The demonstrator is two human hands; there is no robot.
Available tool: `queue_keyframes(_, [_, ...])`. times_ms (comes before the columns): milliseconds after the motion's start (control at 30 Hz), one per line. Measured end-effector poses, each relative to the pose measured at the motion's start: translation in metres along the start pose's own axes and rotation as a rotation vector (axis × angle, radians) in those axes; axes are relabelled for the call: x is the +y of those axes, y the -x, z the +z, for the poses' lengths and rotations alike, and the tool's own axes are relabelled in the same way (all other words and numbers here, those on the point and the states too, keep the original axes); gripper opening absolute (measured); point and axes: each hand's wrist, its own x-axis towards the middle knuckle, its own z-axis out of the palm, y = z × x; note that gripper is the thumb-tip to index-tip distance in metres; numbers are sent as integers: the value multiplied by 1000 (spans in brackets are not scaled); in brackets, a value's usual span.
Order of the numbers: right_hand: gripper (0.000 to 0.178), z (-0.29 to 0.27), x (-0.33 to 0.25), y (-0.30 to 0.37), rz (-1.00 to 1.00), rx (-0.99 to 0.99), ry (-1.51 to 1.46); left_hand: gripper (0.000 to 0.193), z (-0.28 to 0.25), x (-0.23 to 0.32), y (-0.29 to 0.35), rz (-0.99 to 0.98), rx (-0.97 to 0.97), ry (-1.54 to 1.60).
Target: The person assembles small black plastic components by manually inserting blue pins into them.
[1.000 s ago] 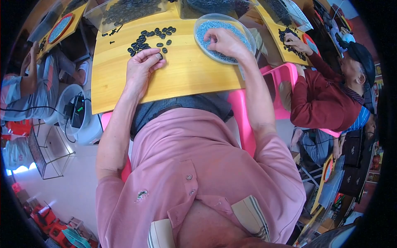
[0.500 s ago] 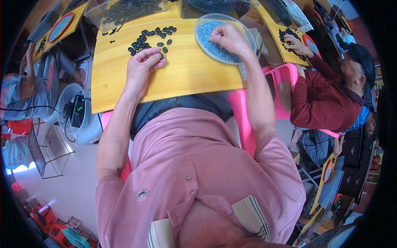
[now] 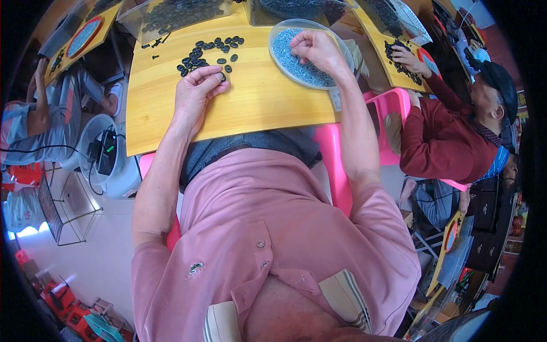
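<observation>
My left hand (image 3: 198,94) is raised over the near part of the yellow table, pinching a small black oval piece (image 3: 221,77) between thumb and fingertips. Several similar black oval pieces (image 3: 195,59) lie loose just beyond it. My right hand (image 3: 316,50) is over a round clear tub (image 3: 277,64) full of small silvery-blue, screw-like pieces (image 3: 288,43). Its fingers are bent and drawn together just above the heap. Whatever sits between those fingertips is too small to make out.
Clear bins of black parts (image 3: 182,17) stand along the table's (image 3: 250,102) far edge, with a few thin black pieces (image 3: 155,56) nearby. To the right, a co-worker in a dark red top (image 3: 444,137) handles black pieces at another table. A white bucket (image 3: 99,151) stands at left.
My right hand has shifted slightly within the tub, and its fingers have lifted and curled a little. The left hand keeps its place with the black oval piece.
</observation>
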Motion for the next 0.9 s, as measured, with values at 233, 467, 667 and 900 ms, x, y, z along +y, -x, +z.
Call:
queue_keyframes(233, [13, 20, -31, 9, -86, 28, -267, 19, 5, -8, 5, 45, -76, 170])
queue_keyframes(467, [12, 82, -55, 19, -248, -3, -473, 19, 18, -12, 9, 46, -45, 116])
queue_keyframes(667, [12, 102, -64, 27, -301, 82, -293, 21, 15, -9, 9, 103, -21, 37])
queue_keyframes(900, [11, 108, -65, 31, -339, 146, -214, 21, 16, -9, 10, 96, -32, 39])
